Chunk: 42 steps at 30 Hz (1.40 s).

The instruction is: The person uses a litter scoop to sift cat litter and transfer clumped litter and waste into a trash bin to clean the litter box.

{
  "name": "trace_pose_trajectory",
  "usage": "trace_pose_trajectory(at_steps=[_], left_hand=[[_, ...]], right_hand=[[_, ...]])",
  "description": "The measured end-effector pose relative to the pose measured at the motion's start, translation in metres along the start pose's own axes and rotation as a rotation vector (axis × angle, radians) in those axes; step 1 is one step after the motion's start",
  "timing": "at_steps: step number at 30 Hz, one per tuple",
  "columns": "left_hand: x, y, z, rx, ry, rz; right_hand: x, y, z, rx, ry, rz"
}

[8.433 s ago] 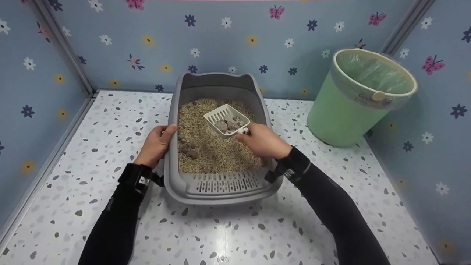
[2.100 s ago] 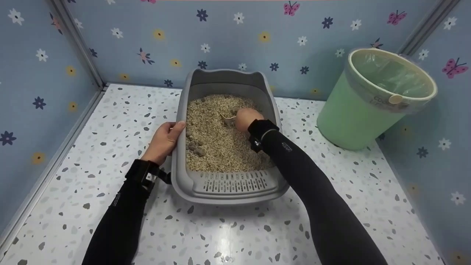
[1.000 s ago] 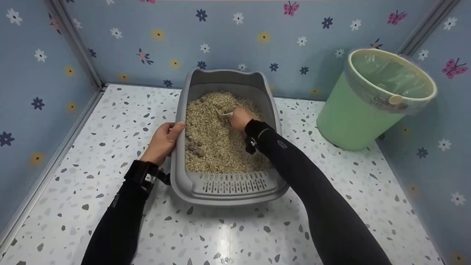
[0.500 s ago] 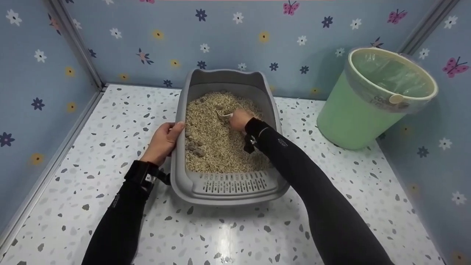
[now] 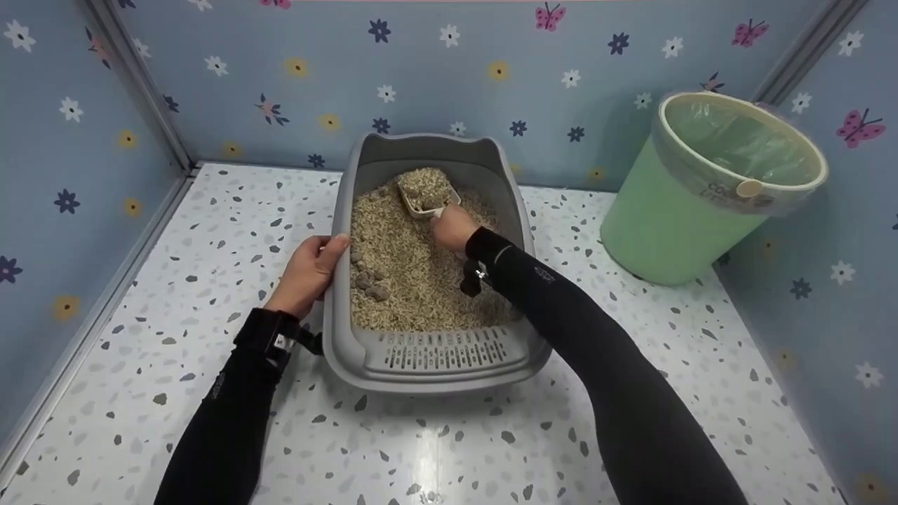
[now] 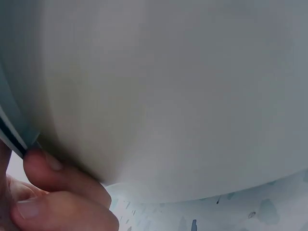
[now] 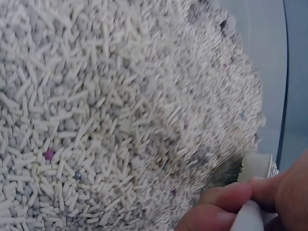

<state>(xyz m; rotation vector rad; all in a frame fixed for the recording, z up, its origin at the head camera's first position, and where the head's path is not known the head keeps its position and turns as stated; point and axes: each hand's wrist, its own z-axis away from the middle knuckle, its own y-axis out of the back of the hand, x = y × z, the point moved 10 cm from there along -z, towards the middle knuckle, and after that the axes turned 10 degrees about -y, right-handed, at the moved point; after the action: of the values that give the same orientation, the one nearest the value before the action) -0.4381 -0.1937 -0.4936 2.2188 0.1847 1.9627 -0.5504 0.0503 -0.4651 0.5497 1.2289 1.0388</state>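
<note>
On my feed, R hand's (image 5: 454, 228) grip is narrow, fingers curled round the handle of the off-white litter scoop (image 5: 419, 212). Scoop's at approx 12 o'clock inside the grey litter box (image 5: 435, 384), w/ a heaped load (image 5: 424, 184) of litter; can't tell if its base touches what's underneath. L hand (image 5: 305, 273) holds the box's side rim at 9 o'clock, thumb up top, fingers vs. the outer wall. Pellet litter (image 5: 407, 301) covers the box interior; I see a few purple specks (image 7: 48, 154) in it on R wrist cam. Grey-brown clumps (image 5: 372, 287) lie approx 8 o'clock, near L wall. Slotted ledge (image 5: 445, 351) at 6 o'clock. Green bin (image 5: 677, 224) w/ clear liner (image 5: 744, 140) stands apart, approx 2 o'clock.
</note>
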Motion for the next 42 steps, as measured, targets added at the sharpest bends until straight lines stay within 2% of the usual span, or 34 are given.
trace_pose_trajectory(at_steps=[3, 5, 8, 10, 13, 15, 16, 21, 28, 31, 35, 38, 42], left_hand=[[-0.001, 0.000, 0.000, 0.005, 0.001, 0.001], [-0.002, 0.001, 0.000, 0.009, 0.006, 0.002], [-0.002, 0.003, 0.000, 0.014, 0.013, 0.008], [-0.001, 0.003, 0.000, 0.015, 0.016, 0.020], [0.000, 0.003, 0.000, 0.011, 0.021, 0.038], [0.002, 0.003, 0.001, 0.006, 0.027, 0.049], [0.003, 0.002, 0.001, 0.002, 0.030, 0.051], [0.008, -0.001, 0.005, -0.019, 0.051, 0.050], [0.008, -0.001, 0.006, -0.007, 0.026, 0.034], [0.007, -0.002, 0.004, 0.004, 0.007, 0.036], [0.007, -0.002, 0.003, 0.013, -0.012, 0.037], [0.007, 0.000, 0.002, 0.015, -0.015, 0.020], [0.008, 0.003, 0.001, 0.018, -0.013, 0.015]], right_hand=[[-0.006, 0.003, 0.001, 0.036, 0.051, 0.032], [0.009, -0.006, -0.029, 0.057, 0.075, 0.031], [0.033, -0.019, -0.067, 0.075, 0.057, 0.028], [0.037, -0.019, -0.071, 0.086, 0.045, 0.009], [0.014, -0.005, -0.031, 0.066, 0.043, 0.003], [0.003, 0.003, -0.009, 0.069, 0.072, -0.024], [0.002, 0.002, -0.007, 0.062, 0.079, -0.030], [-0.018, 0.018, 0.033, 0.068, 0.084, -0.037], [-0.020, 0.027, 0.061, 0.081, 0.081, -0.088], [-0.022, 0.031, 0.078, 0.114, 0.118, -0.082], [-0.025, 0.031, 0.095, 0.111, 0.141, -0.071], [-0.030, 0.031, 0.095, 0.103, 0.126, -0.069], [-0.037, 0.031, 0.085, 0.090, 0.102, -0.086]])
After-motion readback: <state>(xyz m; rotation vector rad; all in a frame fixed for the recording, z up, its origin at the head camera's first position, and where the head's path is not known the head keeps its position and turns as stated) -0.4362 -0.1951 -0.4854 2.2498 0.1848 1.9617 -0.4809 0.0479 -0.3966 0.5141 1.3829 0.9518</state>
